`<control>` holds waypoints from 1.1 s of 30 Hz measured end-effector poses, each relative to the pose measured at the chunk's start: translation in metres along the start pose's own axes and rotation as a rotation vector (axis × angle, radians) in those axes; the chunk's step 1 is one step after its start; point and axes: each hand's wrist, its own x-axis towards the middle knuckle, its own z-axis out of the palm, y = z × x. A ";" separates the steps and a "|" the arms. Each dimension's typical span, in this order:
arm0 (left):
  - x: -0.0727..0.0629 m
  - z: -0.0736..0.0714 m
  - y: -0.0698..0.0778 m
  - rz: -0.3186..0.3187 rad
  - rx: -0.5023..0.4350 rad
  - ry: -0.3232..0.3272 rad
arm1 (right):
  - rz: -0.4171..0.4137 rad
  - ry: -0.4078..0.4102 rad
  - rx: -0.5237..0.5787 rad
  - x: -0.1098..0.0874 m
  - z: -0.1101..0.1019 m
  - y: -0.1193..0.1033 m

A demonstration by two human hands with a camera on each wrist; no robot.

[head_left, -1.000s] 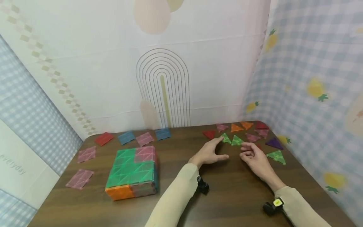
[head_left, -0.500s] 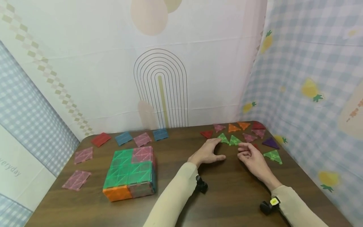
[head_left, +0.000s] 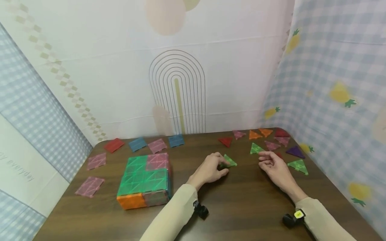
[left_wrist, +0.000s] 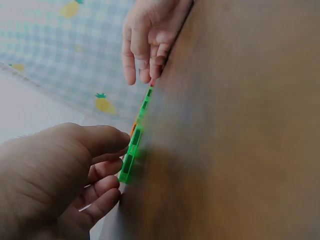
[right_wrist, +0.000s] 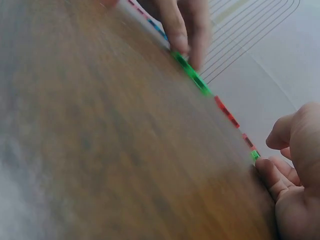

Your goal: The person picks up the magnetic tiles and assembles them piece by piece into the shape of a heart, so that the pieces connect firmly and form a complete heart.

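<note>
My left hand [head_left: 209, 169] is at a green triangular magnetic tile [head_left: 230, 160] on the wooden table, its curled fingers over the tile's left end and partly hiding it. Seen edge-on in the left wrist view, the tile [left_wrist: 131, 155] has thumb and fingers close about it. Loosely curled, my right hand [head_left: 275, 169] rests on its side on the table and holds nothing. Its fingertips are right by a second green triangular tile [head_left: 255, 148]; a third green triangle [head_left: 298, 166] lies to its right.
On the left stands a block built of magnetic tiles [head_left: 143, 175], green and pink on top. Several square tiles [head_left: 114, 145] lie around it. More triangular tiles [head_left: 254, 134] are spread at the back right, including a purple one [head_left: 295, 151]. Patterned cloth [head_left: 235, 83] hangs behind.
My left hand has moved left and nearer with one green triangular tile, away from the green tile beside it. The right hand has stayed in place. The head view has shifted slightly.
</note>
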 end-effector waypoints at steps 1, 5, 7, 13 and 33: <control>-0.005 -0.001 0.000 0.000 -0.013 0.012 | -0.004 0.008 -0.007 0.001 -0.001 0.000; -0.025 -0.006 -0.001 -0.019 -0.083 0.013 | -0.034 0.058 -0.072 0.006 -0.002 -0.004; -0.034 -0.009 -0.001 -0.046 -0.111 -0.005 | -0.046 0.092 -0.135 0.012 -0.004 -0.004; -0.047 -0.012 -0.001 -0.082 -0.151 -0.013 | -0.063 0.094 -0.283 0.029 -0.004 0.004; -0.049 -0.018 -0.005 -0.146 -0.222 -0.008 | -0.226 -0.192 -0.372 0.036 0.016 -0.008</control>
